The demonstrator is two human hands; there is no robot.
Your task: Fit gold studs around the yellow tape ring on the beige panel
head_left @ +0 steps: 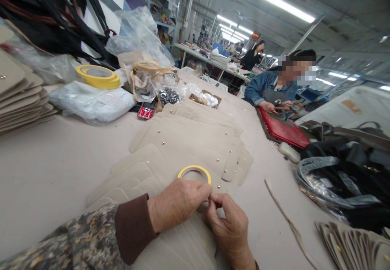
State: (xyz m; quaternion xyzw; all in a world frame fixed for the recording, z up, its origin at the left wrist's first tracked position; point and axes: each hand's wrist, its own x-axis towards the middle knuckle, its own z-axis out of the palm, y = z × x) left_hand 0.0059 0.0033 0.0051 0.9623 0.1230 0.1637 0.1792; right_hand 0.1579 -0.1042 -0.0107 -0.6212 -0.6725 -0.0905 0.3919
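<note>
My left hand (179,201) is closed, with a narrow roll of yellow tape (195,167) standing out beyond its knuckles. Close against its fingertips, my right hand (228,223) is in a pinch; whatever sits between thumb and finger is too small to make out. Under both hands lie beige, round-cornered flat pieces (195,136), fanned out in overlapping rows. Small metal studs (226,133) show along the edges of several pieces.
Yellow tape rolls (99,77) lie on a plastic-wrapped packet (93,99) at left, beside stacked beige pieces (21,95). A red phone (146,110) lies near the pile. At right are a cord (286,213), black bags (344,176), a red board (283,129) and a seated co-worker (271,87).
</note>
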